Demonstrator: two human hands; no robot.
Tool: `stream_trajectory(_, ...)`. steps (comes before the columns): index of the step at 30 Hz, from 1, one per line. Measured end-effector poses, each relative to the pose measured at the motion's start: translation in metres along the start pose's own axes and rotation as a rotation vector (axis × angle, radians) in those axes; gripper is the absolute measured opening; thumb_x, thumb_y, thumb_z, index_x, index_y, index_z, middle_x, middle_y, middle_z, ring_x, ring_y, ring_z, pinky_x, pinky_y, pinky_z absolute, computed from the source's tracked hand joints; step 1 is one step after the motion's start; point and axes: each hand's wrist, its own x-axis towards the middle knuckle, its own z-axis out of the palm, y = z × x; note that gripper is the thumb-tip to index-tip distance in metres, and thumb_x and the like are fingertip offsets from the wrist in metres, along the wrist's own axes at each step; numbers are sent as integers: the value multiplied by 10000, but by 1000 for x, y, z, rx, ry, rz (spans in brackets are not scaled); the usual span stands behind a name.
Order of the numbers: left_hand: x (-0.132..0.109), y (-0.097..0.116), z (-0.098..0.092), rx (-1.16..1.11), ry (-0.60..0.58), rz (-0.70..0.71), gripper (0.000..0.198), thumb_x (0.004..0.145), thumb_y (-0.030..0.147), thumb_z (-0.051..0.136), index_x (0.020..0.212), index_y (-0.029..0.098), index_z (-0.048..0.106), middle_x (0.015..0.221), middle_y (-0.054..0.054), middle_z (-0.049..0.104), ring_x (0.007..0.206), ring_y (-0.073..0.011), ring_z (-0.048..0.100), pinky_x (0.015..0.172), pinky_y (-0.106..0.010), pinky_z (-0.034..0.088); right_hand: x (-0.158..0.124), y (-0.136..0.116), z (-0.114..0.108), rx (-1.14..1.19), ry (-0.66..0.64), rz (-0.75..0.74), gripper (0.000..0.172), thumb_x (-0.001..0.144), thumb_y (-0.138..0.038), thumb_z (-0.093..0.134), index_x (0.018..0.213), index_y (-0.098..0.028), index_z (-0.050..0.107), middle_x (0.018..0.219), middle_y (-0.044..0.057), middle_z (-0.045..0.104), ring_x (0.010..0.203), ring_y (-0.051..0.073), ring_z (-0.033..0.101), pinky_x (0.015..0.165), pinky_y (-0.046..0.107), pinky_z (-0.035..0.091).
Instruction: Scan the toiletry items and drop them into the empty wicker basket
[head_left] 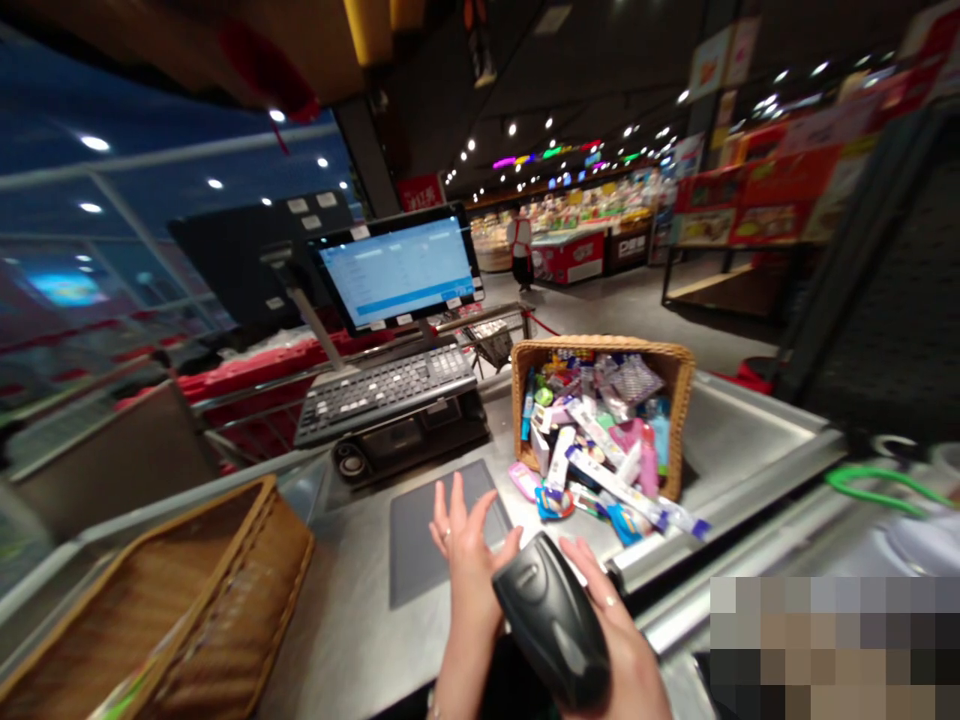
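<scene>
My right hand is shut on a black handheld barcode scanner, which tilts across the bottom of the view. My left hand is raised just beside the scanner, open, with its fingers spread and nothing in them. It sits over a dark grey counter mat. Just beyond both hands, a wicker basket stands tilted on the steel counter, heaped with colourful packaged goods. Some wrapped sticks and packets spill over its near edge, close to my right hand's fingers.
A second wicker basket lies at the lower left. Behind the mat stand a black keyboard and a lit touchscreen monitor. Red shopping carts are beyond the counter's left side. A green cable lies to the right. A person stands far off.
</scene>
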Motion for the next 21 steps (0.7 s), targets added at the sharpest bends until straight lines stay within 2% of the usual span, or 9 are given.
stream_trajectory(6, -2, 5, 11, -11, -30, 0, 293, 717, 284, 687, 1002, 250, 747, 1467, -145, 474, 1442, -366, 266, 1086, -643, 297, 3, -9, -9, 41, 57, 146, 515, 717, -145, 598, 1229, -193, 618, 1422, 139, 502, 1379, 329, 417, 1010, 431, 500)
stream_trajectory(10, -2, 8, 14, -33, -79, 5, 298, 720, 305, 689, 1009, 259, 744, 1477, -128, 465, 1443, -360, 264, 1094, -629, 297, 4, -8, -8, 69, 136, 213, 398, 753, -184, 576, 1141, -176, 663, 1416, 144, 508, 1384, 326, 409, 1032, 448, 482)
stream_trajectory(13, -2, 14, 12, -58, -143, 11, 309, 731, 324, 683, 1028, 261, 738, 1482, -122, 461, 1444, -365, 257, 1098, -627, 291, 3, 0, -11, 10, 98, 187, 362, 803, -232, 573, 1143, -148, 662, 1394, 181, 520, 1357, 337, 445, 996, 438, 514)
stream_trajectory(17, -6, 24, 11, -65, -144, 6, 314, 766, 282, 653, 1071, 260, 719, 1508, -110, 427, 1456, -341, 234, 1117, -609, 269, 1, 9, -18, -75, 46, 147, 372, 824, -253, 578, 1160, -111, 651, 1377, 219, 529, 1334, 353, 467, 971, 422, 532)
stream_trajectory(21, -9, 29, 17, -72, -154, 16, 323, 771, 284, 654, 1089, 267, 712, 1513, -109, 421, 1463, -335, 220, 1118, -605, 270, 0, 11, -20, -73, 52, 189, 400, 829, -241, 559, 1200, -107, 627, 1375, 207, 538, 1341, 338, 457, 983, 402, 523)
